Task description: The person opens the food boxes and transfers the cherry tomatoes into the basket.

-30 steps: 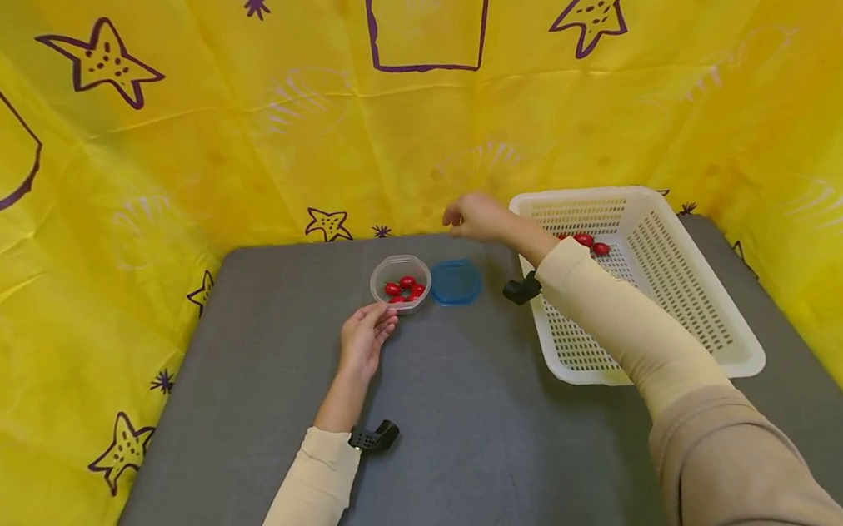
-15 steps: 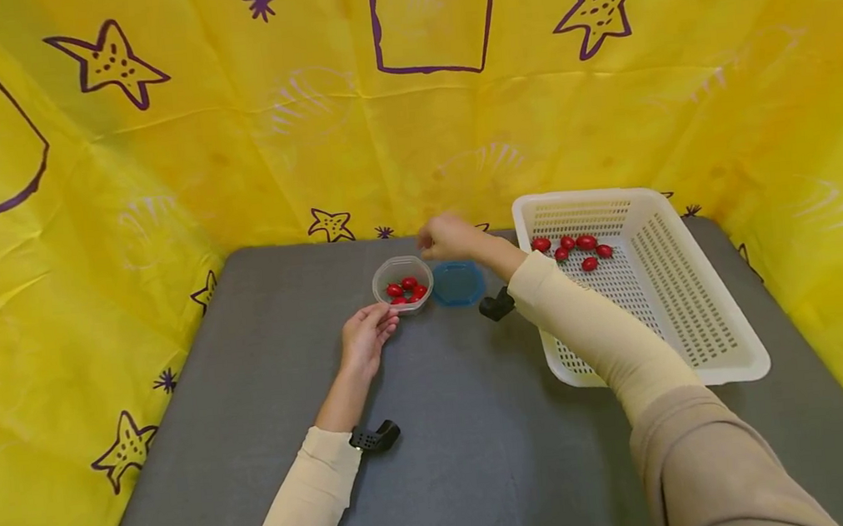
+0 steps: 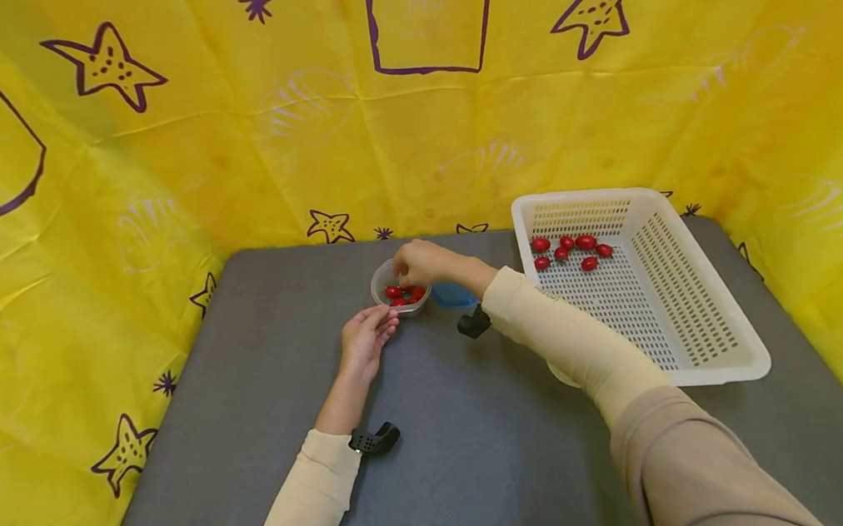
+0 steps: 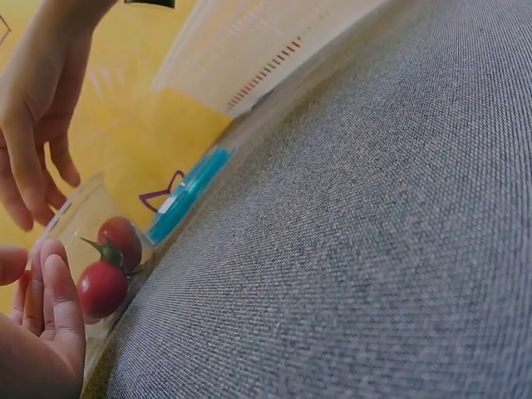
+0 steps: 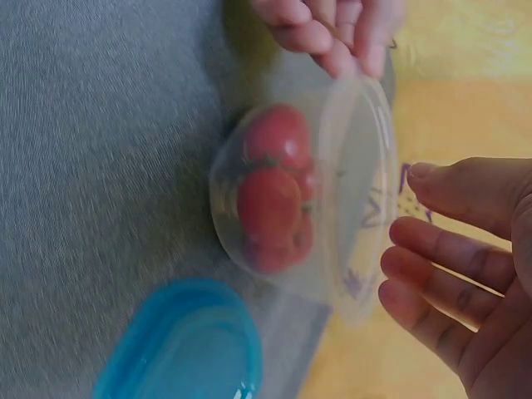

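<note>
Right now your left hand (image 3: 365, 341) pinches the near rim of the clear tub (image 5: 326, 208), its thumb and fingertips at the edge. Your right hand (image 3: 421, 263) is just above that same tub, reaching across from your right side; its fingers are apart and gently bent, with nothing between them. The tub sits upright between your two hands, just beyond your left fingertips and below your right ones. Inside it, under your right hand, several red tomatoes (image 5: 270, 202) lie heaped together against the bottom, some with green stems showing; they overlap too much for you to count them surely.

Close beside the tub, to the right of your left hand, the blue lid (image 3: 456, 297) lies flat, partly hidden from the head view by your right wrist. Further to the right of both your hands stands the white basket (image 3: 705, 322), with slotted walls, your right forearm passing over its near left corner. Seven loose tomatoes (image 3: 586, 242) lie in its far left part, well apart from your right hand.

You wear cream sleeves (image 3: 569, 317) and a black wrist mount (image 3: 377, 439) on each arm. Under everything is the grey bench (image 3: 439, 462), and beyond your hands hangs yellow cloth (image 3: 412, 155) printed with purple-outlined starfish.
</note>
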Tool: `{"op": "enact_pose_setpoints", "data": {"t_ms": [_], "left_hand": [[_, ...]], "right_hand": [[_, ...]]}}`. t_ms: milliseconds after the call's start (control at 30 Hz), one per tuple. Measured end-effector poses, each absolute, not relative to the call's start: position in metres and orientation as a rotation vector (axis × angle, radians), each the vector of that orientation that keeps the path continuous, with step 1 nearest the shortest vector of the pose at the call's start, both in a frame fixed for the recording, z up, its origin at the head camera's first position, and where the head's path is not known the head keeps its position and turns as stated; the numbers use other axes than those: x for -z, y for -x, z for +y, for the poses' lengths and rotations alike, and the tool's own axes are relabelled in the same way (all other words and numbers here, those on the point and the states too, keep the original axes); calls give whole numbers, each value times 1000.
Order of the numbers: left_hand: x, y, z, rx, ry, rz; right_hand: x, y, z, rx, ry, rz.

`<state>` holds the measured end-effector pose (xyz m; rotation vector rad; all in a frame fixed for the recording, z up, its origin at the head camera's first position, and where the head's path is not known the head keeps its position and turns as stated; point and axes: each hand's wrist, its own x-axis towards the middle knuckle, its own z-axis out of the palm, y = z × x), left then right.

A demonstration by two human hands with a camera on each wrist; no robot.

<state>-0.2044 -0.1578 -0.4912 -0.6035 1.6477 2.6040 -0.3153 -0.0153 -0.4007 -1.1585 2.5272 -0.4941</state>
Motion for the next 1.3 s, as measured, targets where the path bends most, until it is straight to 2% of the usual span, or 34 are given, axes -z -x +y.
{"op": "enact_pose_setpoints", "data": {"t_ms": [333,667,1300], "left_hand": [[492,203,-160,-2595,593,1650],[492,205,-160,-2598,608,1640],[490,204,-160,-2618,615,1627]], "right_hand": [[417,309,-30,467,1122,2472],[431,309,-37,352,1241,2505],[436,307,-43,378,1119,2545]]}}
